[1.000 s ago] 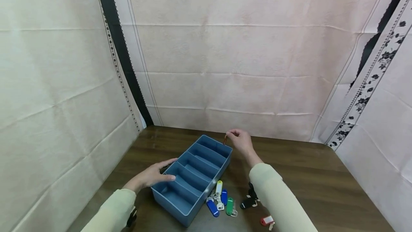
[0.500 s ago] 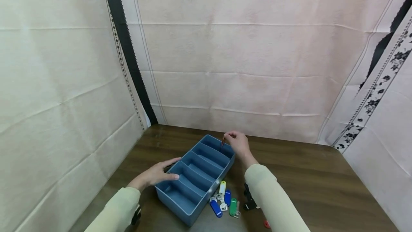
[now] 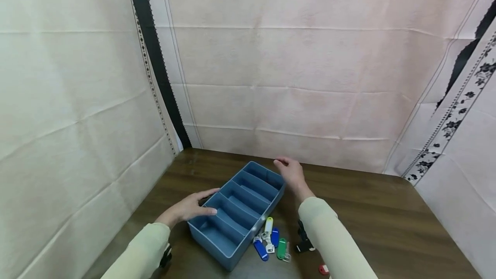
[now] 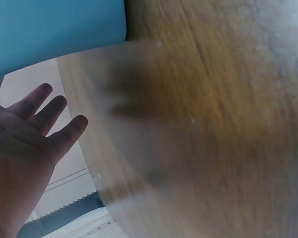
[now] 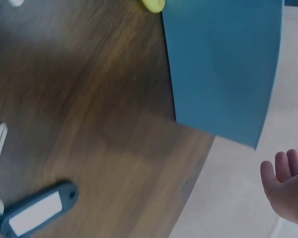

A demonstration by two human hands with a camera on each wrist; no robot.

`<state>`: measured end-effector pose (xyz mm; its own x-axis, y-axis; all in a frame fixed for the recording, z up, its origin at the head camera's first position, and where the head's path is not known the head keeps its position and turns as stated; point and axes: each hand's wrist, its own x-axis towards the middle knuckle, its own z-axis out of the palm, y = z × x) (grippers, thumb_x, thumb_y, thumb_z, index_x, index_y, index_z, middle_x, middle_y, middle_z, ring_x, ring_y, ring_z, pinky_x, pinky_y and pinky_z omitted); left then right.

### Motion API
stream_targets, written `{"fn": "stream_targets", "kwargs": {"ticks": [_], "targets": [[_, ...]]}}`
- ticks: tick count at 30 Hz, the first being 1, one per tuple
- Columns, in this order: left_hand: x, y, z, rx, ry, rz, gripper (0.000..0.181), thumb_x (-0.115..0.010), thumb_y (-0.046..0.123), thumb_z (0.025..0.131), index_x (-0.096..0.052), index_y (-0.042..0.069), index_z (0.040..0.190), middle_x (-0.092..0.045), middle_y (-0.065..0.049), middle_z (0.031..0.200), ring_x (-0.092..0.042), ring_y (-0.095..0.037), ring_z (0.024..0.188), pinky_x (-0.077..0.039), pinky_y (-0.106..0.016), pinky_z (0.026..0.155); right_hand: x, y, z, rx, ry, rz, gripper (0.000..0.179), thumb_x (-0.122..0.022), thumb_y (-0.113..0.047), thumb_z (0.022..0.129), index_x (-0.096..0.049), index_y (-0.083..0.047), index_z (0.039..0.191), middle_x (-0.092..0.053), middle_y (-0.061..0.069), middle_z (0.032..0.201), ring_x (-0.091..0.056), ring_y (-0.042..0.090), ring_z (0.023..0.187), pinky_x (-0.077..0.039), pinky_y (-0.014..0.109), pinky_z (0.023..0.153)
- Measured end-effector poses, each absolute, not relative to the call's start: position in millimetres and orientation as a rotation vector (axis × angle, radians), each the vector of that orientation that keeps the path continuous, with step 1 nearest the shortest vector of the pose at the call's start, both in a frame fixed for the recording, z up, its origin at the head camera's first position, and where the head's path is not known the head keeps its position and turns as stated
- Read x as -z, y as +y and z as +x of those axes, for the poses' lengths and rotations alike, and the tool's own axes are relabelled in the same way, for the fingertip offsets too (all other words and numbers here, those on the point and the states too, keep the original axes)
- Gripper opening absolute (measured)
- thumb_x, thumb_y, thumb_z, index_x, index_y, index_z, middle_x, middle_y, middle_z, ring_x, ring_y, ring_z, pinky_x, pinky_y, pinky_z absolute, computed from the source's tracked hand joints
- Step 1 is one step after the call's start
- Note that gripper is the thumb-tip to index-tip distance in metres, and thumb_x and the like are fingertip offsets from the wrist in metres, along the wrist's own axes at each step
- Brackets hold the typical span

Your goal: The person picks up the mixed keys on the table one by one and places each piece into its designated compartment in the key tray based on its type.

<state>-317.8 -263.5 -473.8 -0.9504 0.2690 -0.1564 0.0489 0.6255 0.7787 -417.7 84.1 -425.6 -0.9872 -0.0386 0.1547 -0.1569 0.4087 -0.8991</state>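
A blue divided organizer box (image 3: 248, 251) stands slantwise on the table, with several compartments in a row. My left hand (image 3: 190, 208) rests at its left rim, thumb over the edge; in the left wrist view the fingers (image 4: 72, 131) look straight and spread. Just beyond the far right corner hovers my right hand (image 3: 291, 175), apart from the box, fingers loosely bent, nothing visible in them. A small dark mark shows in the farthest compartment (image 3: 266, 176), too small to identify. Right of the box lie key tags: yellow (image 3: 269, 224), blue (image 3: 261, 249) and green (image 3: 281, 248).
A black key tag (image 3: 305, 246) lies near the right sleeve, its white label facing up in the right wrist view. A red tag (image 3: 323, 269) is partly covered by that sleeve. White cloth (image 3: 294, 76) hangs behind and beside the wooden table (image 3: 379, 218).
The thin reddish item pinched by my right hand went over the farthest compartment and is out of the fingers now. That hand has drawn back slightly right. My left hand stays on the rim.
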Motion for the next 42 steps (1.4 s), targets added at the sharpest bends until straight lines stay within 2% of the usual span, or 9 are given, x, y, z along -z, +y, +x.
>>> {"fn": "stream_targets", "kwargs": {"ticks": [8,18,29,33,42], "targets": [[473.8,-272.9,-316.7,-1.263,2.559,0.349,0.068,-0.072,0.037,0.091,-0.042,0.028,0.151,-0.039,-0.013,0.154,-0.03,-0.042,0.141,-0.025,-0.07,0.104,423.7,98.9,-408.9,-1.604,-2.576,0.225,0.033,-0.059,-0.029,0.101,-0.066,-0.01,0.127,-0.064,0.01,0.126,-0.058,0.027,0.115,-0.047,0.046,0.097],[474.1,-289.3,-309.4,-1.312,2.578,0.348,0.054,-0.072,0.031,0.091,-0.055,0.02,0.142,-0.049,-0.013,0.146,-0.036,-0.043,0.138,-0.028,-0.068,0.104,423.6,122.5,-395.1,-1.57,-2.568,0.272,0.035,-0.06,-0.03,0.1,-0.066,-0.008,0.127,-0.065,0.012,0.125,-0.059,0.028,0.114,-0.048,0.046,0.095],[481.8,-293.4,-306.9,-1.353,2.578,0.438,0.049,-0.065,0.035,0.097,-0.056,0.016,0.141,-0.052,-0.014,0.143,-0.041,-0.042,0.135,-0.033,-0.062,0.105,437.6,165.2,-365.8,-1.477,-2.632,0.267,0.036,-0.058,-0.033,0.101,-0.066,-0.008,0.127,-0.065,0.013,0.125,-0.059,0.031,0.116,-0.047,0.049,0.095],[481.5,-292.8,-307.9,-1.367,2.596,0.419,0.046,-0.067,0.036,0.095,-0.061,0.016,0.136,-0.055,-0.012,0.14,-0.043,-0.04,0.134,-0.034,-0.061,0.104,442.3,181.9,-355.0,-1.478,-2.657,0.264,0.038,-0.057,-0.034,0.102,-0.065,-0.008,0.128,-0.064,0.013,0.127,-0.058,0.031,0.117,-0.047,0.049,0.095],[467.8,-283.0,-315.3,-1.35,2.617,0.405,0.039,-0.073,0.026,0.091,-0.066,0.015,0.127,-0.058,-0.011,0.135,-0.043,-0.04,0.131,-0.033,-0.064,0.104,449.3,209.3,-332.0,-1.431,-2.696,0.333,0.035,-0.058,-0.032,0.101,-0.067,-0.007,0.124,-0.065,0.012,0.124,-0.06,0.03,0.115,-0.048,0.048,0.094]]}}
